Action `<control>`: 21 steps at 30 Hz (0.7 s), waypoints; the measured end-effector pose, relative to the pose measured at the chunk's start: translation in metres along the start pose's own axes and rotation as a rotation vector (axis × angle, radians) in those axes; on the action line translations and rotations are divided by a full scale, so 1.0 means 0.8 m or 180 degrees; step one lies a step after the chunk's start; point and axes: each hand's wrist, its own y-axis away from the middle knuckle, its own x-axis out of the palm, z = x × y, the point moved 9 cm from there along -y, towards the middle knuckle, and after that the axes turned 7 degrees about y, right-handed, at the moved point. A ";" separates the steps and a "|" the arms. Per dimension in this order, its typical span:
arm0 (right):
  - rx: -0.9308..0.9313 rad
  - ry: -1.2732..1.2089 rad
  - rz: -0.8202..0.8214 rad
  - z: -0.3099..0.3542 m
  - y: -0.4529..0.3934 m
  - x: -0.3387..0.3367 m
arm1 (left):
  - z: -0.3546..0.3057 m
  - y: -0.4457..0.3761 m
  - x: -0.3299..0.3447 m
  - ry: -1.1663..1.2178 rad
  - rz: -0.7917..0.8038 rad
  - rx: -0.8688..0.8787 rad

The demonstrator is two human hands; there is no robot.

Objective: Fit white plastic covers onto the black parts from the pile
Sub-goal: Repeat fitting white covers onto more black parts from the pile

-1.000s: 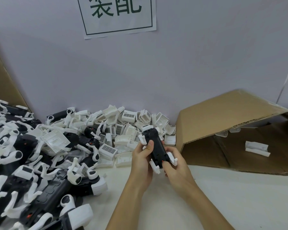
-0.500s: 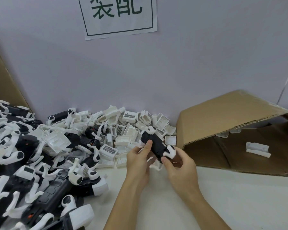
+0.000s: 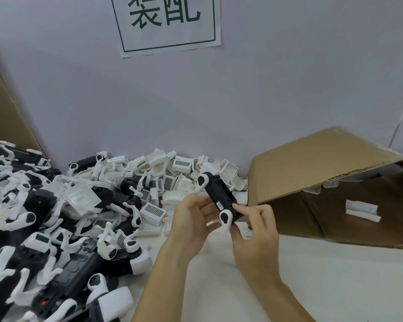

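A black part point(image 3: 218, 194) with white rounded ends is held above the table, tilted with its far end up to the left. My right hand point(image 3: 256, 231) grips its near end between thumb and fingers. My left hand point(image 3: 191, 221) touches its left side with fingers partly spread. A pile of black parts with white arms point(image 3: 33, 228) fills the left. Loose white plastic covers point(image 3: 163, 182) lie heaped against the wall behind my hands.
An open cardboard box point(image 3: 323, 163) lies on its side at the right, with a white cover point(image 3: 362, 210) inside. A paper sign point(image 3: 168, 22) hangs on the grey wall. White tabletop point(image 3: 312, 287) shows under my forearms.
The black part has been turned and lifted, its far end now pointing up and left. My left hand has loosened from a full grip to a light touch.
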 end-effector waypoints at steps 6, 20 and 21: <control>-0.0199 -0.0306 0.0610 0.010 0.004 0.022 | -0.012 0.003 -0.001 -0.0883 -0.0141 0.0265; -0.0106 0.0448 0.2734 -0.007 0.054 0.095 | -0.030 0.002 -0.073 0.0034 -0.1575 0.0570; 0.0108 0.0366 0.2564 -0.014 0.047 0.092 | -0.029 0.003 -0.073 -0.0005 -0.1564 0.0565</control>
